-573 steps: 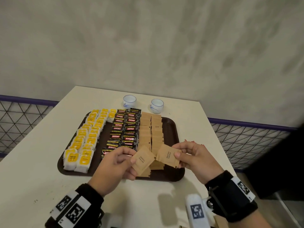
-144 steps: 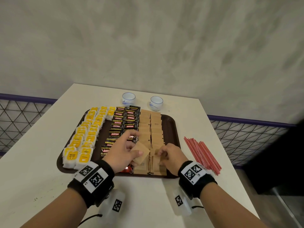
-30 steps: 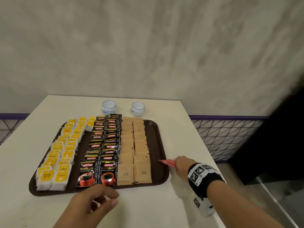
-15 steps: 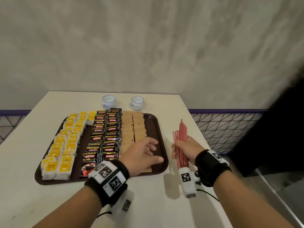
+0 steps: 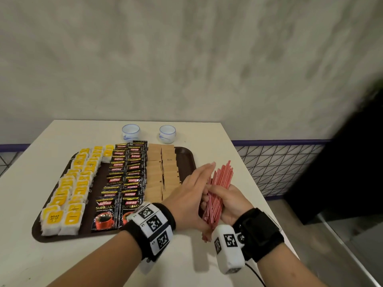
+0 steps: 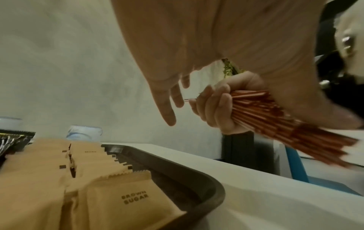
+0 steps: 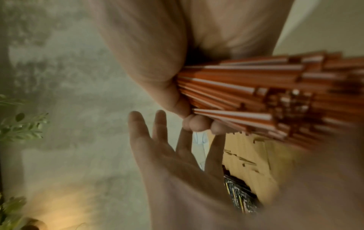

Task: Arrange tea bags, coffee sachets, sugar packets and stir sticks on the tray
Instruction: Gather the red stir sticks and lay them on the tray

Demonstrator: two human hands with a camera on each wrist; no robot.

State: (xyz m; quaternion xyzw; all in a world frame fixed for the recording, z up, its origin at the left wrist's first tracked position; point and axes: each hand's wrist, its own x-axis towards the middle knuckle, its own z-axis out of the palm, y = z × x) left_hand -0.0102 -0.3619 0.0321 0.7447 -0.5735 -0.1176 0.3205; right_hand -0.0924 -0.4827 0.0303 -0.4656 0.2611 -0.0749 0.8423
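left hand now beside stir sticks

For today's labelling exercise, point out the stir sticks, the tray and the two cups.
stir sticks (image 5: pixel 221 179), head view, upper part of bundle.
tray (image 5: pixel 187 154), head view, bare far right corner.
cups (image 5: pixel 130 131), head view, left cup's wall.
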